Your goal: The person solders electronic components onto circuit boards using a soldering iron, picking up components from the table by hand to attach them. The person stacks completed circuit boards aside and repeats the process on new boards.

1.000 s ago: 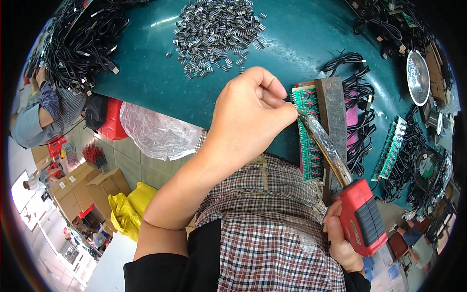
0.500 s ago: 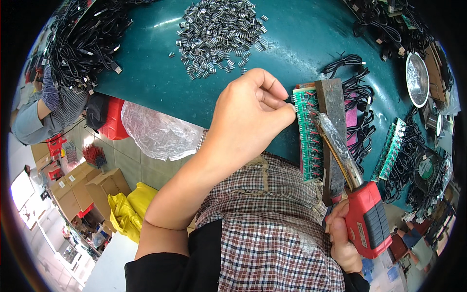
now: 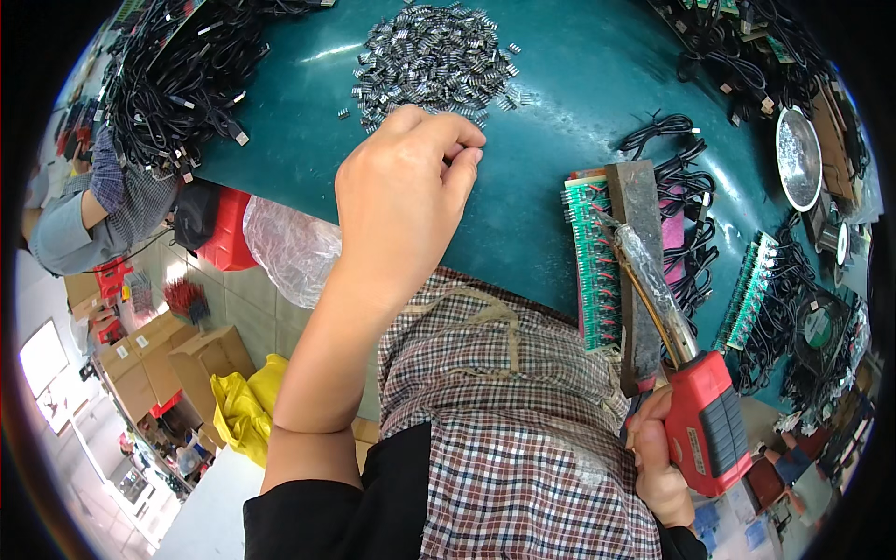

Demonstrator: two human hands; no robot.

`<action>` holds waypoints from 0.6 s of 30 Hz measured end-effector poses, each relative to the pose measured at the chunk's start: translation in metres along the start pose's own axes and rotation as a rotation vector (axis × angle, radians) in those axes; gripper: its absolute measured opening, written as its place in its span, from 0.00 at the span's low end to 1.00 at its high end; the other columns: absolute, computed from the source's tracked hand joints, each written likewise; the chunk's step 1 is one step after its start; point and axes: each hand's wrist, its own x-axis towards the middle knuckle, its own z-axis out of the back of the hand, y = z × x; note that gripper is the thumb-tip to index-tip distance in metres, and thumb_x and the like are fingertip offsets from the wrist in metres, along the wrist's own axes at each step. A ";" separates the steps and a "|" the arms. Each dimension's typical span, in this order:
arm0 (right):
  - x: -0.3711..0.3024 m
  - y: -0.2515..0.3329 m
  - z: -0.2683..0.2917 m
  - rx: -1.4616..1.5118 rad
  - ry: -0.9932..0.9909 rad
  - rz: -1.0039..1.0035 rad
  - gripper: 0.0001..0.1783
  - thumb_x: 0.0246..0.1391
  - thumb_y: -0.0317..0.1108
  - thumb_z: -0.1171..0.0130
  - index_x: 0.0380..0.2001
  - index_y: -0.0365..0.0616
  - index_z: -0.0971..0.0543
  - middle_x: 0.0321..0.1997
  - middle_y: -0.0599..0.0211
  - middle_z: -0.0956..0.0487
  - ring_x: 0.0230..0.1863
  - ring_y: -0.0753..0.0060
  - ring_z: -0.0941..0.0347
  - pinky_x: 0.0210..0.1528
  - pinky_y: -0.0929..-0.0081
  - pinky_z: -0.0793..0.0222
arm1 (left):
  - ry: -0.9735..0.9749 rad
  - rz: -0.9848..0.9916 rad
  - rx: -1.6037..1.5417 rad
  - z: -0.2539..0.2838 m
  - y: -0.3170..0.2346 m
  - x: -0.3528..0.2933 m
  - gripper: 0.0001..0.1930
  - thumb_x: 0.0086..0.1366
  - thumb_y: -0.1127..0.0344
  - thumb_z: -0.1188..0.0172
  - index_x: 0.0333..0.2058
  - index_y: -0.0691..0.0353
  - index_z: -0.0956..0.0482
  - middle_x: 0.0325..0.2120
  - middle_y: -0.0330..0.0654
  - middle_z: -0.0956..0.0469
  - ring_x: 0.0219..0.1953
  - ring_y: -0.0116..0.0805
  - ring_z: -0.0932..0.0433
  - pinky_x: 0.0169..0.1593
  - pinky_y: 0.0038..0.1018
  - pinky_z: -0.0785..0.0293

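Note:
My left hand (image 3: 403,201) hovers over the table at the near edge of a pile of small black-and-silver connectors (image 3: 431,56). Its thumb and fingers are pinched together; whatever may be between them is hidden. Lower right, my right hand (image 3: 659,471) is wrapped round the red and black grip of a soldering iron (image 3: 711,425). The iron's metal shaft slants up and left across a dark block-like bar (image 3: 640,289). Along that bar's left side lies a green circuit board panel (image 3: 586,266) with red wires and a row of small parts on its left edge.
Black cables (image 3: 686,177) lie coiled behind the bar, beside a pink piece (image 3: 672,229). Another green board strip (image 3: 747,294) rests further right. A metal bowl (image 3: 798,157) stands at far right. Cable bundles (image 3: 182,89) hang at upper left, near another person's arm (image 3: 93,207).
My left hand has moved left and slightly away from the board's edge to the connector pile. The right hand and soldering iron have stayed nearly in place.

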 end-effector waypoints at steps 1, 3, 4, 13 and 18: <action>-0.001 0.003 0.000 0.165 -0.004 -0.081 0.15 0.57 0.38 0.30 0.46 0.44 0.15 0.38 0.66 0.15 0.34 0.64 0.18 0.36 0.70 0.22 | -0.024 -0.012 0.000 -0.001 0.001 -0.001 0.06 0.59 0.72 0.28 0.36 0.59 0.12 0.28 0.38 0.20 0.26 0.29 0.22 0.33 0.27 0.26; -0.003 0.009 0.001 0.120 0.014 -0.170 0.15 0.58 0.38 0.30 0.46 0.44 0.15 0.39 0.68 0.15 0.36 0.62 0.18 0.39 0.69 0.22 | -0.041 -0.057 0.036 -0.004 0.004 0.000 0.05 0.59 0.70 0.29 0.34 0.57 0.13 0.27 0.39 0.20 0.28 0.36 0.19 0.34 0.32 0.23; -0.003 0.010 0.002 0.155 -0.001 -0.193 0.15 0.58 0.38 0.31 0.45 0.44 0.15 0.39 0.68 0.15 0.37 0.61 0.18 0.39 0.68 0.22 | -0.057 -0.084 0.055 -0.006 0.005 0.000 0.04 0.59 0.69 0.29 0.33 0.57 0.14 0.27 0.39 0.21 0.29 0.40 0.17 0.34 0.35 0.22; 0.001 0.010 0.002 0.077 -0.033 -0.040 0.12 0.55 0.36 0.29 0.42 0.46 0.14 0.35 0.70 0.16 0.31 0.63 0.19 0.34 0.70 0.23 | 0.086 0.274 -0.473 -0.007 -0.021 -0.013 0.06 0.71 0.70 0.35 0.41 0.67 0.17 0.33 0.43 0.14 0.31 0.26 0.16 0.36 0.22 0.20; -0.001 0.006 -0.002 -0.042 -0.078 -0.024 0.12 0.54 0.36 0.28 0.40 0.46 0.14 0.34 0.70 0.16 0.28 0.65 0.20 0.32 0.72 0.24 | 0.328 0.564 -0.907 -0.001 -0.033 -0.023 0.08 0.72 0.69 0.35 0.43 0.69 0.17 0.34 0.45 0.13 0.34 0.28 0.14 0.39 0.22 0.17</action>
